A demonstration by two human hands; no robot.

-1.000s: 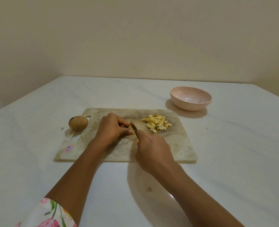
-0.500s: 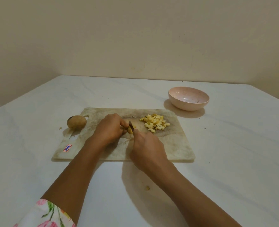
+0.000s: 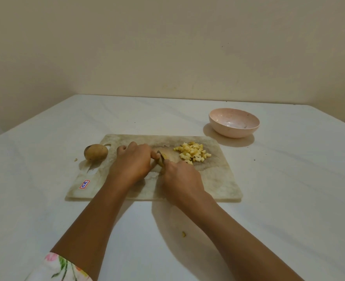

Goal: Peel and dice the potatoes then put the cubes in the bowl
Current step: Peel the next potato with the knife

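pale board point(image 3: 218, 183): left hand point(image 3: 133, 163) clamps potato piece point(image 3: 166, 156), right hand point(image 3: 180, 179) grips knife point(image 3: 160, 155) on it, cubes point(image 3: 192, 153) just right, whole potato point(image 3: 95, 152) at left edge, pink bowl point(image 3: 234, 133) apart.

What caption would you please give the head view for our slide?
Left hand steadies a potato piece; right hand slices it with a knife.

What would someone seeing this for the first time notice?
The left hand and right hand meet over the board, knife on a potato piece. Just right lies a pile of cubes. A whole potato sits at the board's left edge, a pink bowl beyond its far-right corner.
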